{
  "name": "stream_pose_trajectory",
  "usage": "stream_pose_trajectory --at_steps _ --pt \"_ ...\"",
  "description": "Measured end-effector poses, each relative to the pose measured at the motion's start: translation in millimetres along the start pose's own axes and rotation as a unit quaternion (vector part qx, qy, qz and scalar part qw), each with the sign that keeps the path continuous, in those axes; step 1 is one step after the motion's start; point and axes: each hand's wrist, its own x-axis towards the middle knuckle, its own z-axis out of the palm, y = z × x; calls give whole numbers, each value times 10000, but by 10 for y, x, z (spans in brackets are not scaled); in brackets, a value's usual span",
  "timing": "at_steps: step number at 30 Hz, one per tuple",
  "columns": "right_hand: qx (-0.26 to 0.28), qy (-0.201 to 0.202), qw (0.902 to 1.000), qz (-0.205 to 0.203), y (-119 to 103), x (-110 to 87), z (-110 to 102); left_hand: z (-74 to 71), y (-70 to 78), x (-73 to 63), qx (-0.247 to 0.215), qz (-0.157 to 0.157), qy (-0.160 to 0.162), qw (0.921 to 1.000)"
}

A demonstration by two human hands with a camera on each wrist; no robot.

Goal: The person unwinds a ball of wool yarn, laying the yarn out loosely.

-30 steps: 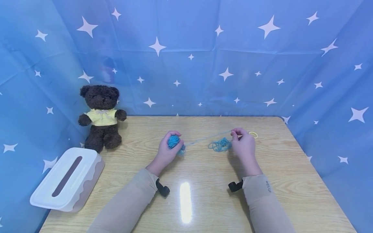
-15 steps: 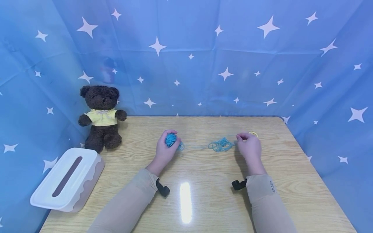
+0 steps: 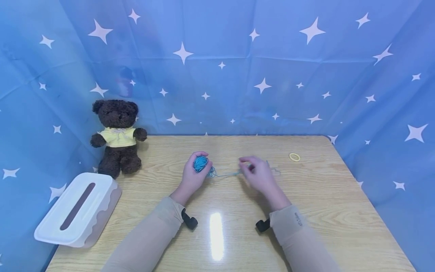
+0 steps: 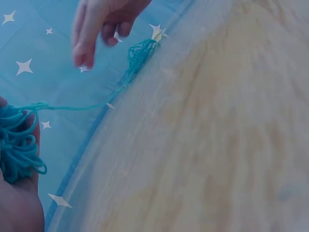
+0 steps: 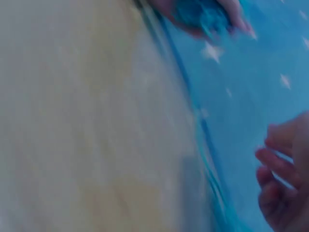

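Left hand (image 3: 192,174): its grip is clenched around the yarn ball, thumb on the near side.
Yarn ball (image 3: 200,163): bright blue, inside the left hand above the tabletop (image 3: 238,238); loose loops hang out beside the thumb.
Strand (image 3: 227,175): runs from those loops across toward the right hand.
Right hand (image 3: 257,174): grip released, fingers loosely bent, thumb apart from the index finger.
Loose yarn (image 4: 140,55): a tangled blue heap on the tabletop, mostly hidden under the right hand in the head view, a tail showing to its right.
Ring (image 3: 294,157): yellow, lying flat beyond the loose yarn, to the right.
Teddy bear (image 3: 119,138): dark brown, yellow top, upright at the far left.
Box (image 3: 93,206): white lid with a long slot, in front of the bear.
Curtain (image 3: 217,22): blue with white stars, behind the tabletop.
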Motion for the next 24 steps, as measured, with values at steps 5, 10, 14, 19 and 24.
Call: stream_pose_trajectory --at_steps 5,10,14,19,24 --pt "233 -1010 9943 -267 -290 -61 325 -4 4 0 37 26 -36 10000" --pt "87 -1227 9908 -559 -342 -67 491 -8 11 1 69 76 -91 9999" --pt "-20 -1101 9915 -692 -338 -68 511 -9 12 3 42 136 -115 9998" --pt "39 -920 9943 -532 -312 -57 430 -9 -3 2 -33 183 -157 9997" --pt "189 -431 9980 -433 -286 -43 291 -5 -17 2 -174 210 -349 9990"
